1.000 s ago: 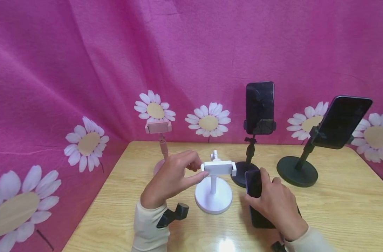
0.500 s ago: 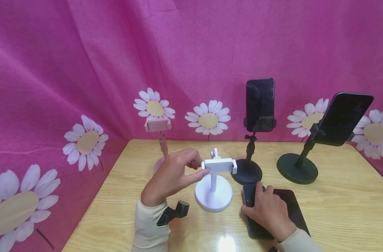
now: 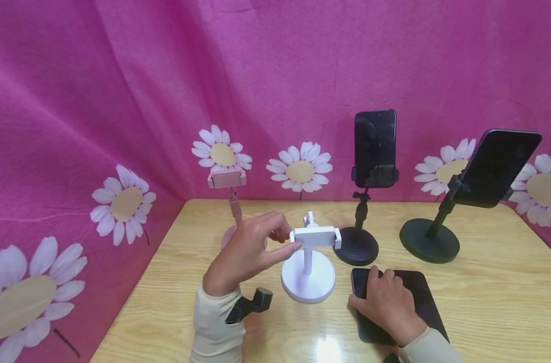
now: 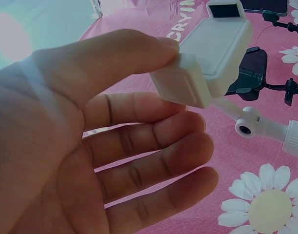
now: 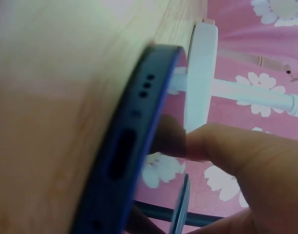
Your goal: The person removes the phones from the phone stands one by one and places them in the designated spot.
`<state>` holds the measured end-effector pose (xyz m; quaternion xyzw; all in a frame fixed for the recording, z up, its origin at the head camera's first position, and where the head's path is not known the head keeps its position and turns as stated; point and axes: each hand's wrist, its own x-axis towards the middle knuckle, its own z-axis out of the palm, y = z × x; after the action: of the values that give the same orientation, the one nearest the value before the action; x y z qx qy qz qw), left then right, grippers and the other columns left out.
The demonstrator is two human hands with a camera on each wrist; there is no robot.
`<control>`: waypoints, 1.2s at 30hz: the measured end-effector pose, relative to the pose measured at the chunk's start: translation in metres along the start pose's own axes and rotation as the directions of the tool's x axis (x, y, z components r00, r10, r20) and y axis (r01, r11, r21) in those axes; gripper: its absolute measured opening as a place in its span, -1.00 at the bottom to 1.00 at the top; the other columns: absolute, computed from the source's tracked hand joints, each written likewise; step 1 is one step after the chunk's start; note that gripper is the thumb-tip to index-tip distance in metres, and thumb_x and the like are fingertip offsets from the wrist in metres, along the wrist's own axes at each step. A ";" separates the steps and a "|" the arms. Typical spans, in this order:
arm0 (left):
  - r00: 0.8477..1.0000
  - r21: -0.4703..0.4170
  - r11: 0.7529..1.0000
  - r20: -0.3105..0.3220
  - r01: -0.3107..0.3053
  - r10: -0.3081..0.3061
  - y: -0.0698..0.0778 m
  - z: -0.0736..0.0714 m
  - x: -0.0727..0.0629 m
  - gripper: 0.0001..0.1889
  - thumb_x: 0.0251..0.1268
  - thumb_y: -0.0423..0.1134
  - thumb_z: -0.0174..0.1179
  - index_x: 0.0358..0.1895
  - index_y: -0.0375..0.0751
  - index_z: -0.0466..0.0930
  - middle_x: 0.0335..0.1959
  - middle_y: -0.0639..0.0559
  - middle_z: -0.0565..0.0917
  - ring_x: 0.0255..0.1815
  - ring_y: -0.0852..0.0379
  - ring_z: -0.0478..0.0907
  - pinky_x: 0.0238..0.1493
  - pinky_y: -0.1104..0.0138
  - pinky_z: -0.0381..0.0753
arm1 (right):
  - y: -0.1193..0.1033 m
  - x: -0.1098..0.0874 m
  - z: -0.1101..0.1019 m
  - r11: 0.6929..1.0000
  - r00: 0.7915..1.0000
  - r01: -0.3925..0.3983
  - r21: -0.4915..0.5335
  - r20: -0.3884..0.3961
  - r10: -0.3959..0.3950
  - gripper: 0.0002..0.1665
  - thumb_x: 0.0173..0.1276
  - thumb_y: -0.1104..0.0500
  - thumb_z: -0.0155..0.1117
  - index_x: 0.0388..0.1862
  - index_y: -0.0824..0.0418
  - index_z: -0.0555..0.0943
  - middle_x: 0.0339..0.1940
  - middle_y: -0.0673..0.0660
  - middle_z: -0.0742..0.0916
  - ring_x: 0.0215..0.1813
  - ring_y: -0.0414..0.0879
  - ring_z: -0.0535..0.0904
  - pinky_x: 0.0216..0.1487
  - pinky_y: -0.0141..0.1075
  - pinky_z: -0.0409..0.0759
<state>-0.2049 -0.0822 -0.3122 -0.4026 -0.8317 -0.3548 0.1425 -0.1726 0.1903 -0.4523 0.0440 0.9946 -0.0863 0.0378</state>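
My left hand (image 3: 252, 247) pinches the left jaw of the white phone holder (image 3: 315, 237) between thumb and index finger, the other fingers loosely bent below it in the left wrist view. The holder tops a white stand with a round base (image 3: 308, 277). My right hand (image 3: 388, 305) grips a dark phone (image 3: 359, 283) lying on the table, thumb at its left edge, fingertips at its top. In the right wrist view the phone's end edge (image 5: 124, 151) shows a port and small holes. A second dark flat device (image 3: 422, 302) lies right beside it, partly hidden by my hand.
Behind my right hand, a black stand (image 3: 357, 247) holds an upright phone (image 3: 375, 148). Another black stand (image 3: 429, 241) farther right holds a tilted phone (image 3: 496, 168). A pink phone stand (image 3: 227, 178) stands behind my left hand. The flowered pink cloth (image 3: 275, 60) hangs behind the wooden table (image 3: 166, 302).
My right hand has drawn the phone toward me and lowered it flat beside the second dark device, which now shows more. My left hand keeps its pinch on the white holder.
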 end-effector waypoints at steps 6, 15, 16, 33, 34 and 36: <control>1.000 0.000 1.000 -0.012 -0.008 0.008 0.000 0.000 0.000 -0.80 0.08 -0.25 0.43 -0.35 -0.08 0.54 -0.39 0.18 0.62 -0.36 0.26 0.58 -0.24 0.40 0.59 | 0.002 0.000 -0.002 1.000 0.999 -0.009 -0.004 0.034 0.009 0.08 0.05 -0.30 0.33 0.22 0.56 0.36 -0.24 0.49 0.48 -0.29 0.23 0.47 -0.36 0.09 0.59; 1.000 -0.019 1.000 -0.002 0.000 0.000 0.001 0.000 0.000 -0.81 0.11 -0.27 0.41 -0.33 -0.10 0.54 -0.39 0.12 0.64 -0.34 0.24 0.59 -0.24 0.40 0.59 | 0.011 0.003 -0.006 1.000 0.998 0.009 -0.017 0.070 -0.007 0.15 -0.01 -0.43 0.37 0.27 0.42 0.40 -0.21 0.47 0.50 -0.42 0.15 0.48 -0.46 0.04 0.57; 1.000 -0.016 1.000 -0.001 0.002 -0.002 0.001 0.000 0.000 -0.81 0.11 -0.26 0.41 -0.33 -0.10 0.54 -0.38 0.13 0.64 -0.34 0.24 0.59 -0.23 0.40 0.60 | 0.012 0.004 -0.006 1.000 0.997 0.008 -0.019 0.076 -0.007 0.15 -0.01 -0.43 0.37 0.28 0.42 0.39 -0.20 0.48 0.51 -0.43 0.15 0.48 -0.47 0.03 0.57; 1.000 0.063 0.998 0.005 0.030 -0.030 0.000 0.000 -0.001 -0.79 0.14 -0.18 0.40 -0.19 -0.10 0.64 -0.31 0.17 0.67 -0.32 0.30 0.60 -0.30 0.43 0.59 | 0.017 0.004 -0.009 0.999 0.995 0.028 -0.023 0.097 -0.026 0.17 0.00 -0.47 0.32 0.25 0.45 0.40 -0.24 0.46 0.59 -0.42 0.14 0.55 -0.49 -0.01 0.55; 0.999 0.076 0.996 -0.002 0.035 -0.035 0.000 0.000 -0.001 -0.79 0.15 -0.18 0.40 -0.19 -0.11 0.63 -0.32 0.17 0.67 -0.32 0.31 0.60 -0.31 0.44 0.58 | 0.017 0.004 -0.009 0.999 0.995 0.027 -0.023 0.099 -0.025 0.18 0.00 -0.48 0.32 0.25 0.45 0.39 -0.24 0.46 0.59 -0.42 0.15 0.55 -0.49 0.00 0.55; 0.999 0.110 0.993 -0.018 0.048 -0.047 0.000 0.000 -0.001 -0.79 0.15 -0.17 0.39 -0.19 -0.10 0.63 -0.33 0.17 0.67 -0.33 0.32 0.60 -0.34 0.45 0.57 | 0.017 0.004 -0.010 0.999 0.994 0.023 -0.025 0.108 -0.020 0.19 -0.01 -0.49 0.32 0.25 0.46 0.39 -0.23 0.47 0.59 -0.41 0.14 0.55 -0.47 0.01 0.56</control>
<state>-0.2044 -0.0830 -0.3129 -0.3714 -0.8583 -0.3145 0.1625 -0.1758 0.2091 -0.4461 0.0282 0.9925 -0.0758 0.0912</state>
